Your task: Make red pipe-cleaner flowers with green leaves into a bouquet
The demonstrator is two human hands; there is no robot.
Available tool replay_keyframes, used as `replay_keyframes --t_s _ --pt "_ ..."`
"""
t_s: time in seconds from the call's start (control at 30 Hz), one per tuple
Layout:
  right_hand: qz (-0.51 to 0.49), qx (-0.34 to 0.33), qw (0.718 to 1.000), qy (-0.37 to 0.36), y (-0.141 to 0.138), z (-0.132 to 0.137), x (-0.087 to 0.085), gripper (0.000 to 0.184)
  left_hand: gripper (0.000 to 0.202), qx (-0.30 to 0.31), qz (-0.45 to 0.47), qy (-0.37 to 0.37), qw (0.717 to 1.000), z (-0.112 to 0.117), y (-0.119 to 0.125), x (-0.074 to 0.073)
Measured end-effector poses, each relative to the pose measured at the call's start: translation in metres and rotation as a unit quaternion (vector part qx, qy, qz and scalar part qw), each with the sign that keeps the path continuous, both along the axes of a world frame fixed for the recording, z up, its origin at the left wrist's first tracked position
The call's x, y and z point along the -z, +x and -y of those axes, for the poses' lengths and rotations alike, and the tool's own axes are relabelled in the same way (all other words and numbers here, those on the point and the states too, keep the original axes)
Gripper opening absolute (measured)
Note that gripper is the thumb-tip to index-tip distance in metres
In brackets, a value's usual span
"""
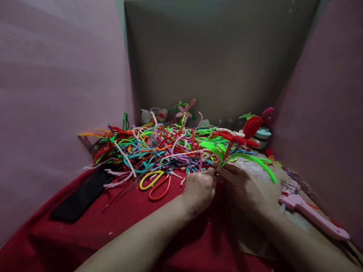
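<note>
A pipe-cleaner flower (pixel 252 128) with red petals and long green leaves stands upright between my hands. My left hand (pixel 200 190) is closed around the lower end of its stem, knuckles toward the pile. From the other side, my right hand (pixel 238 179) pinches the stem just below where the leaves (pixel 253 158) spread out. The fingertips of both hands meet there, and the stem's bottom end is hidden by them. Just left of my left hand lie scissors (pixel 160 185) with one yellow and one red handle loop.
A heap of loose colored pipe cleaners (pixel 159 143) spreads behind my hands. A black phone (pixel 82 196) lies left on the red cloth (pixel 113 230). At right is a pink glue gun (pixel 309 209). Behind stand a pink flower (pixel 184 111) and a lidded jar (pixel 262 136); walls enclose both sides.
</note>
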State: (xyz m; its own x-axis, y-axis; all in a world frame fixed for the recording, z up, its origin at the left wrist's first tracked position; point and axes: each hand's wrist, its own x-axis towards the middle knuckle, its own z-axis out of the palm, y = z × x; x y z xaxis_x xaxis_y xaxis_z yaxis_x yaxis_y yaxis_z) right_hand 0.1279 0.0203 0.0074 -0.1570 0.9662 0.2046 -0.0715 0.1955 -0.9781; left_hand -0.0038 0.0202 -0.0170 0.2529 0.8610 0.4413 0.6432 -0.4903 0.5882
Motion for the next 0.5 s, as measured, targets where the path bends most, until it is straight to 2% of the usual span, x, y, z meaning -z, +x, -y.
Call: replay_keyframes --t_s 0.1,0.2,0.33,0.5 --pt "-0.038 0.008 0.999 -0.029 -0.002 -0.001 0.001 0.009 0.021 -0.002 0.019 -0.034 0.999 -0.002 0.0 -0.004" --pt "-0.047 -0.008 0.998 -0.027 0.0 -0.004 0.004 0.013 0.026 0.047 0.14 -0.136 0.98 -0.004 0.0 -0.01" --pt "-0.023 -0.032 0.999 0.002 0.002 -0.005 0.001 0.02 0.027 0.158 0.317 -0.29 0.889 -0.005 0.0 -0.016" --pt "-0.025 -0.126 0.992 -0.012 0.006 -0.009 0.003 0.035 0.032 0.24 0.413 -0.371 0.797 -0.007 -0.002 -0.014"
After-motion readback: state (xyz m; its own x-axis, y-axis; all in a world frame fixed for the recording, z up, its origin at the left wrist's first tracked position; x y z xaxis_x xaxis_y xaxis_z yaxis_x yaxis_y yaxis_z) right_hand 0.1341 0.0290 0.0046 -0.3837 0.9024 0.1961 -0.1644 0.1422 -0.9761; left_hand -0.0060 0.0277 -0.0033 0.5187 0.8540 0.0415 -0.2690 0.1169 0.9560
